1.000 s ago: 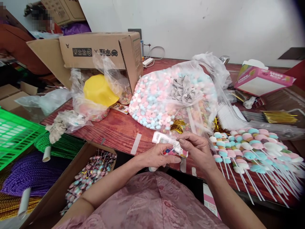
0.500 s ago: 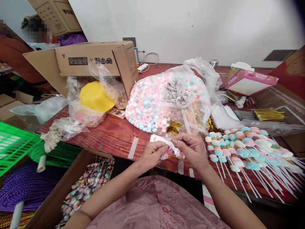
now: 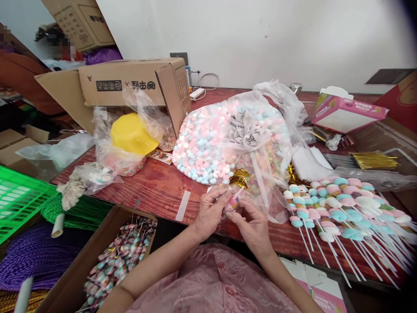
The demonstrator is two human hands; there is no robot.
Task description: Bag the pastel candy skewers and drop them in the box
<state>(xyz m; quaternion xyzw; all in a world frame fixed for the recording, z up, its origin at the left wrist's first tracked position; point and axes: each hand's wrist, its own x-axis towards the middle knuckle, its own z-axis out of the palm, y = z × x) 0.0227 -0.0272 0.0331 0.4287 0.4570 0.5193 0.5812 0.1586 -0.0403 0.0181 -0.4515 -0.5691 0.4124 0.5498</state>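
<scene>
Over the table's front edge, both hands meet at a small printed plastic candy bag [image 3: 233, 202]. A short white stick [image 3: 240, 191] pokes up from it; what is inside is mostly covered by my fingers. My left hand [image 3: 211, 211] pinches the bag from the left. My right hand [image 3: 250, 221] grips its lower right side between thumb and fingers. Just beyond my fingertips lie gold twist ties [image 3: 239, 177], beside a big clear bag of pink, blue and white candies [image 3: 203, 145]. Grey crumpled cloth [image 3: 244, 128] rests on that bag.
Marshmallow skewers [image 3: 335, 204] on white sticks are piled at the right. A yellow bowl [image 3: 132, 134] sits at left before a cardboard box [image 3: 130, 82]. Below left stand a carton of wrapped candy sticks [image 3: 120, 252] and a green basket [image 3: 22, 198]. A person in orange [image 3: 22, 78] is far left.
The printed bag, flat before, is now bunched and turned between my fingers, with the white stick showing above it. My right hand has moved down and a little left.
</scene>
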